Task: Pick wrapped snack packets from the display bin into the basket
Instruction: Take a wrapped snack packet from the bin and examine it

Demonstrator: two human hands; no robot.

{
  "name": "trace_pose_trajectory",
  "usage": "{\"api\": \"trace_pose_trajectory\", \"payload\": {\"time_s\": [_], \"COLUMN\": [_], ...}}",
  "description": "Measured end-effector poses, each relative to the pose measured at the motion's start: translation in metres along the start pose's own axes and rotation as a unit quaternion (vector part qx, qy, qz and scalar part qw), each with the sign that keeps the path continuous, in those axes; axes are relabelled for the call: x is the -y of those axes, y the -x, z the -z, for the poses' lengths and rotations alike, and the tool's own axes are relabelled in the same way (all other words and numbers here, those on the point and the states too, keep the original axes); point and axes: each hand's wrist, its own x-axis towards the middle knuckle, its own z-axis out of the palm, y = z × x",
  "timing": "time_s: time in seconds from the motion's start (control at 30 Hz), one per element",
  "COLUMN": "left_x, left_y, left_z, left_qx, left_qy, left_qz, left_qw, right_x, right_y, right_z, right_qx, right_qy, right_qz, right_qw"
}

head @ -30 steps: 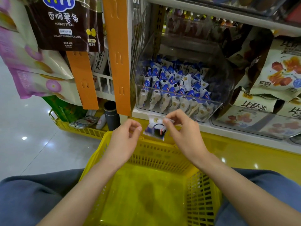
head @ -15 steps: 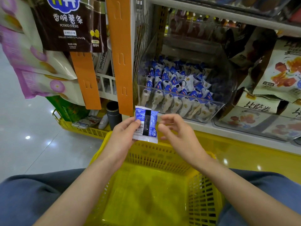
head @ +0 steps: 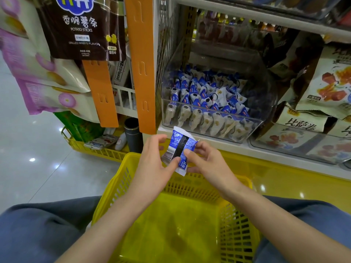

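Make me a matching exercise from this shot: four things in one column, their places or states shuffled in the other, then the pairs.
1. snack packet
2. basket
3. display bin
4. potato sticks bag

a. hangs at upper left
b. sits on the shelf, holding many packets
c. pinched between left hand and right hand
d. yellow, below the hands

Pairs: 1-c, 2-d, 3-b, 4-a.

Brown bag [head: 81, 29]: "POTATO STICKS", "GRILLED WAGYU FLAVOR", w/ Chinese chars above.
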Motion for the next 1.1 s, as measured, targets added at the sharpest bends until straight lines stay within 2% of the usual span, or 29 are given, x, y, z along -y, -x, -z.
{"api": "trace_pose_trajectory", "payload": {"time_s": [0.07,0.27,0.37,0.47,0.6,0.7,0.87,1.0,1.1], "left_x": [0.001,0.0,-0.002,-0.003,-0.006,-0.004,-0.001,-0.001,-0.002], "left_y": [0.002,0.001,0.003,0.007,0.008,0.007,0.005,0.006,0.008], "left_z": [-0.001,0.005,0.007,0.006,0.007,0.005,0.002,0.004,0.004], "left_qx": [0.005,0.058,0.057,0.039,0.067,0.065,0.038,0.042,0.035], "left_qy": [-0.043,-0.07,-0.13,-0.227,-0.309,-0.305,-0.185,-0.188,-0.249], "left_qz": [-0.043,-0.069,-0.096,-0.121,-0.152,-0.155,-0.078,-0.081,-0.129], "left_qw": [0.998,0.993,0.985,0.966,0.936,0.937,0.979,0.978,0.959], "right_x": [-0.002,-0.004,-0.005,-0.01,-0.014,-0.017,-0.018,-0.021,-0.022], "right_y": [0.0,0.002,0.003,0.005,0.007,0.007,0.004,0.003,0.003], "right_z": [-0.001,-0.001,-0.004,-0.007,-0.006,-0.006,-0.004,-0.002,-0.001], "right_qx": [-0.011,-0.024,-0.023,-0.026,-0.045,-0.049,-0.045,-0.028,-0.016], "right_qy": [-0.009,-0.013,-0.012,0.05,0.155,0.189,0.192,0.236,0.249], "right_qz": [-0.002,-0.006,0.0,0.034,0.082,0.091,0.102,0.136,0.159], "right_qw": [1.0,1.0,1.0,0.998,0.984,0.977,0.975,0.962,0.955]}}
